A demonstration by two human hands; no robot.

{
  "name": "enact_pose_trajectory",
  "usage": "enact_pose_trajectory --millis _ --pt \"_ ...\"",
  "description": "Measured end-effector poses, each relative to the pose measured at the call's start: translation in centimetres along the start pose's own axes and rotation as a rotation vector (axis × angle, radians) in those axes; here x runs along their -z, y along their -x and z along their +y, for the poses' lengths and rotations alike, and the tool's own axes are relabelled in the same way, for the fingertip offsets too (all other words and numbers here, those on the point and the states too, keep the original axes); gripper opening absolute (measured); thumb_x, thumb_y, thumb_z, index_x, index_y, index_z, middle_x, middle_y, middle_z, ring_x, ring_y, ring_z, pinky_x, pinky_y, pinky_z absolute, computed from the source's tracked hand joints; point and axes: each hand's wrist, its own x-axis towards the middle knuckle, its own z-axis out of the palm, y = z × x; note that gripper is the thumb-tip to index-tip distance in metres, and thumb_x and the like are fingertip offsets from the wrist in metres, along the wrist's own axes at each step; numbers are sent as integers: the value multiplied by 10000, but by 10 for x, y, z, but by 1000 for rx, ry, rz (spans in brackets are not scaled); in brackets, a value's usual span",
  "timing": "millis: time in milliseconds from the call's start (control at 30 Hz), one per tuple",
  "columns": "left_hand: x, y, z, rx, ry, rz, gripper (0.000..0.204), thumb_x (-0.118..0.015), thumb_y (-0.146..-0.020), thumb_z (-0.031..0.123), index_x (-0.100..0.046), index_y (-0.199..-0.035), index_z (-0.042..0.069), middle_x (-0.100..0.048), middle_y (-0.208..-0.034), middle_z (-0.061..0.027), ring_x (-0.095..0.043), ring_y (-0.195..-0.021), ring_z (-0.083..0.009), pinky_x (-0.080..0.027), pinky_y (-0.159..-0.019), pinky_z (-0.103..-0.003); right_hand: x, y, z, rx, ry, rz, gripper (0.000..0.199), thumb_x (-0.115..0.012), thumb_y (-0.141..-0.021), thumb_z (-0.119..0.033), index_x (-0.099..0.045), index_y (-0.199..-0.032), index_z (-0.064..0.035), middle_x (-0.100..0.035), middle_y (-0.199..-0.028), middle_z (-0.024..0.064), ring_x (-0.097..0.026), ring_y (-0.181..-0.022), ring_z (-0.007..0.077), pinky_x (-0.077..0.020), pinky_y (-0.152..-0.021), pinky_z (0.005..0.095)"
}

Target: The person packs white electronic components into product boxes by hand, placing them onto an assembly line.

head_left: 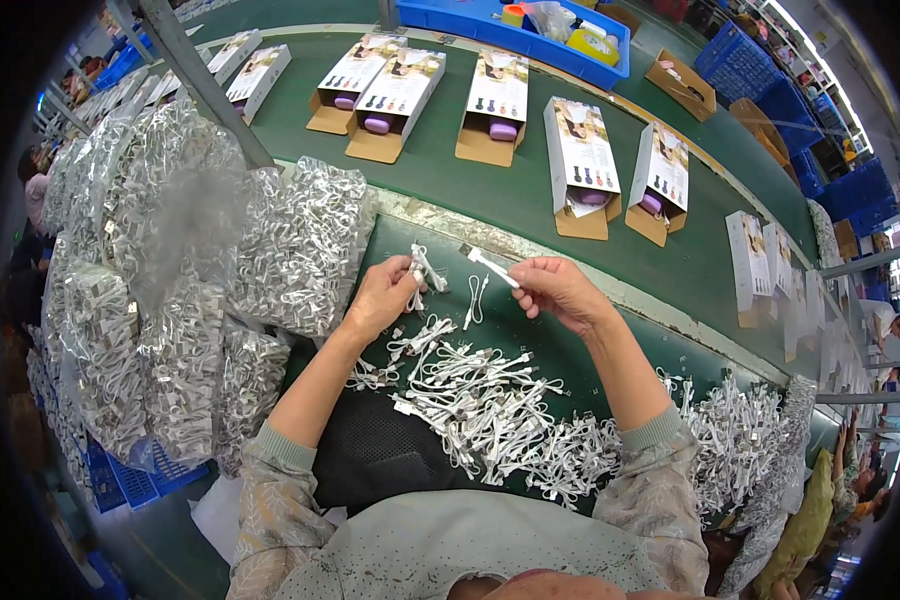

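My left hand (382, 294) is closed around a small bunch of short white USB cables (426, 268), which stick out past the fingertips. Between the thumb and fingers of my right hand (560, 291) is pinched one white USB cable (497, 268), its metal plug pointing up and to the left. On the green table between the hands lies a single looped white cable (476, 302). Nearer my body spreads a large loose pile of white cables (500, 410), below both hands.
Clear plastic bags (170, 290) stuffed with cables are stacked at the left. Beyond a raised edge, the green conveyor (425, 190) carries several open printed boxes (582, 165) with purple devices inside. A blue tray (530, 35) stands behind; another cable heap (735, 435) lies at right.
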Motion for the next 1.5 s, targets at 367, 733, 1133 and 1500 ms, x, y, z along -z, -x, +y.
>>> enact_pose_trajectory --millis 367,733,1133,1500 --pt "5 3 4 106 90 -24 199 -595 -832 133 -567 -944 -28 -576 -704 10 -507 -607 -42 -422 -519 -195 31 -144 -14 345 -217 689 127 -598 -830 -114 -591 -846 12 -588 -711 59 -565 -555 116 -519 -501 234" --pt "4 0 -5 109 110 -31 212 -602 -827 143 -573 -957 -22 -601 -744 -1 -523 -621 -42 -426 -528 -185 2 -76 -8 791 1126 279 299 -532 -767 17 -593 -1041 -85 -574 -1115 124 -544 -1009 322 -452 -854 378" --pt "-2 -6 1 112 131 -3 195 -635 -797 148 -557 -832 -27 -601 -676 -28 -523 -561 -55 -432 -503 -197 -11 -12 30 307 667 317 174 -652 -778 -181 -620 -832 -18 -610 -709 84 -588 -614 160 -492 -591 293" --pt "45 -21 -2 117 100 -5 191 -637 -808 170 -560 -835 -3 -623 -712 -32 -528 -572 -53 -435 -510 -190 15 -151 -9 228 -662 714 100 -583 -842 -23 -540 -885 56 -583 -790 97 -597 -659 179 -560 -617 272"
